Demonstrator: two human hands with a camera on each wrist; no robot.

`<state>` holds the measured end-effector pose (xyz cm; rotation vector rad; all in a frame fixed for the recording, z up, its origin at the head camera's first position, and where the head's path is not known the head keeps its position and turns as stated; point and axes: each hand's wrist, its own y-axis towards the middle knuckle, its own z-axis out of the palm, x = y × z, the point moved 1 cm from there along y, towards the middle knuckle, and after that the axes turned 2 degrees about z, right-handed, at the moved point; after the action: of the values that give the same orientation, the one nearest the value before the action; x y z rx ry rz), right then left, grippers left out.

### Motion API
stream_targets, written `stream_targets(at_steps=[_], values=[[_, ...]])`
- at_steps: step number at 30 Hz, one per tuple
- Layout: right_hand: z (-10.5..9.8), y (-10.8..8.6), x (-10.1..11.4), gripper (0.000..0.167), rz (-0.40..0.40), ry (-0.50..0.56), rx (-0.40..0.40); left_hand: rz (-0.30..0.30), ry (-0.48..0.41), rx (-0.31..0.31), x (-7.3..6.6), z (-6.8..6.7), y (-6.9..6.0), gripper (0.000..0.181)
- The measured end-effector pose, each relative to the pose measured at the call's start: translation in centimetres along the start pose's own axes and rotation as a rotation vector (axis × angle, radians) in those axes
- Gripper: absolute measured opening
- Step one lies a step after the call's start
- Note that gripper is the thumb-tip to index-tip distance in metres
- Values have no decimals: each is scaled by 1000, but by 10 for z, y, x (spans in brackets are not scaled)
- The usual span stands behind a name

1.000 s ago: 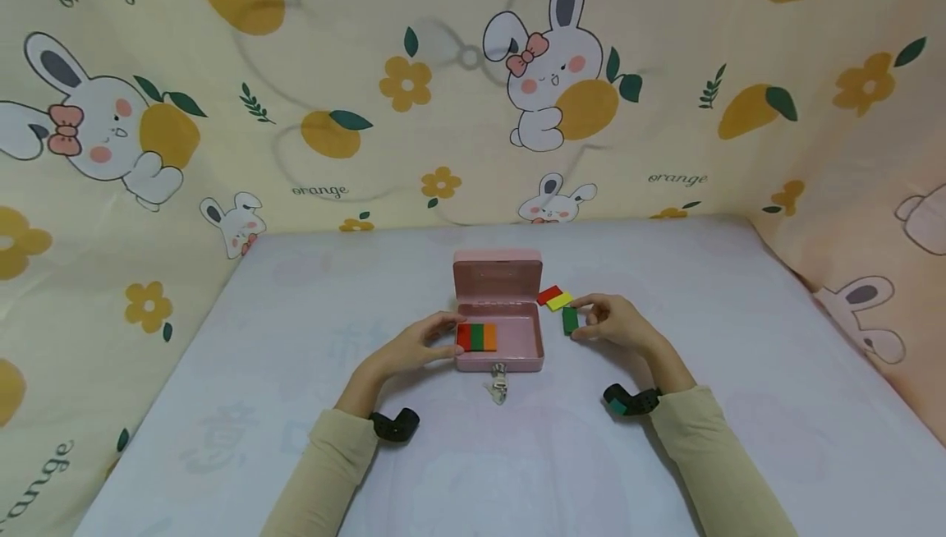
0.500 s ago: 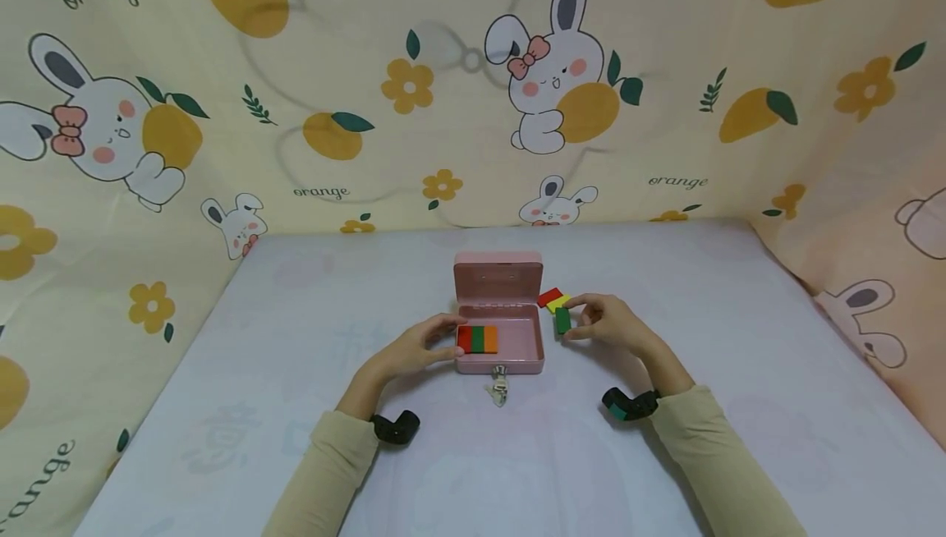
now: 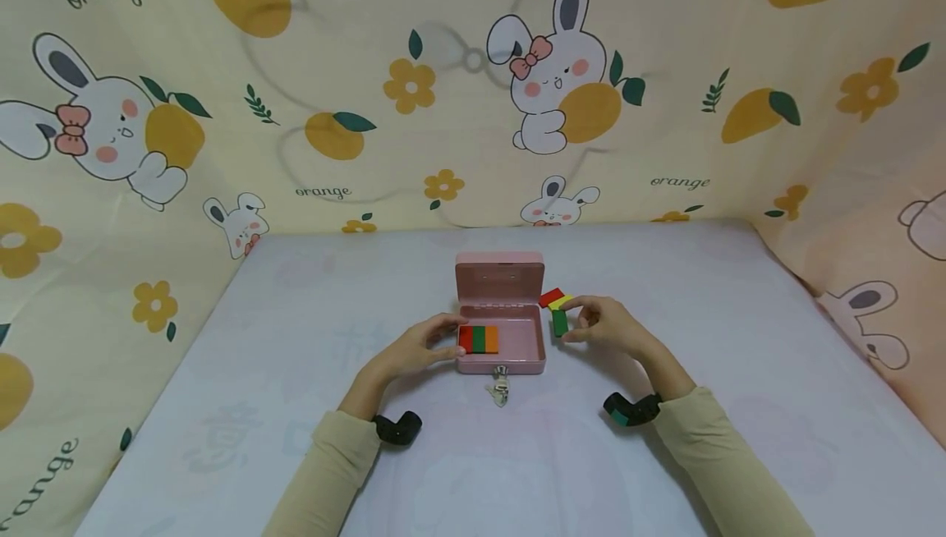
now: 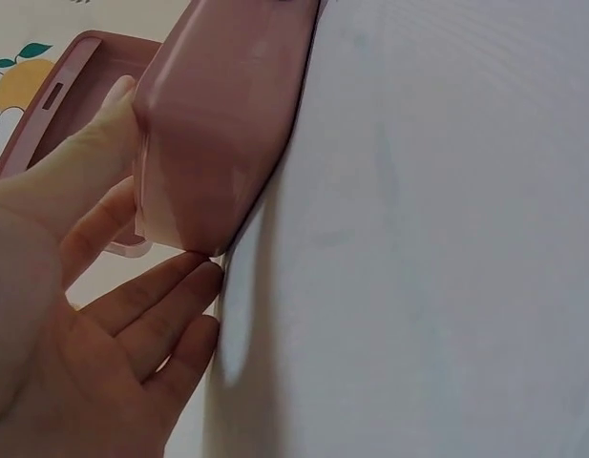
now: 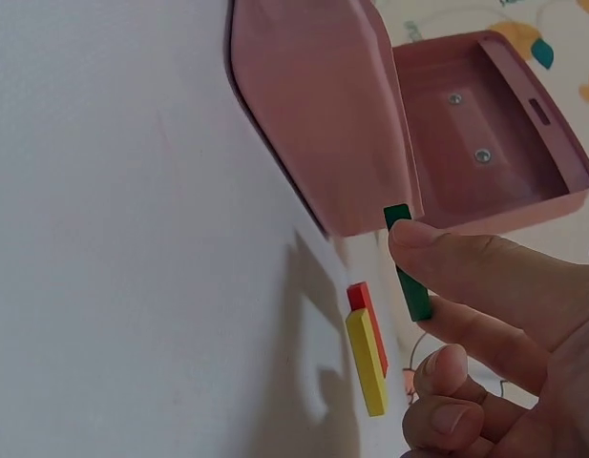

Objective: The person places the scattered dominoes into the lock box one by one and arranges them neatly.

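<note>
A pink metal box stands with its lid raised; red, green and orange blocks lie side by side at its left inside. My left hand rests at the box's left wall, thumb over the rim and fingertips against the outside, as the left wrist view shows. Just right of the box, my right hand pinches a green block between thumb and finger, held above the table. Beyond it on the table, a yellow block lies against a red block.
A silver latch hangs from the box's front. White cloth covers the table, and a curtain printed with rabbits and oranges rises behind it. Each wrist wears a small black camera.
My right hand has moved a little left with the green block, closer to the box. My left hand stays at the box's left wall.
</note>
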<state>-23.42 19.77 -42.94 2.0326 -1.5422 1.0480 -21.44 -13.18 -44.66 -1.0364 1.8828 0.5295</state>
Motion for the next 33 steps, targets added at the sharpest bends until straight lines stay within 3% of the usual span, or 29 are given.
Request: stream_targets(at_steps=[13, 21, 33], values=[[1, -2, 8, 49, -68, 0, -4, -7, 10, -10, -2, 1, 0, 54], [3, -3, 16, 48, -55, -5, -1, -6, 5, -13, -1, 0, 1, 54], [8, -2, 27, 47, -120, 40, 7, 34, -6, -9, 1, 0, 0, 54]])
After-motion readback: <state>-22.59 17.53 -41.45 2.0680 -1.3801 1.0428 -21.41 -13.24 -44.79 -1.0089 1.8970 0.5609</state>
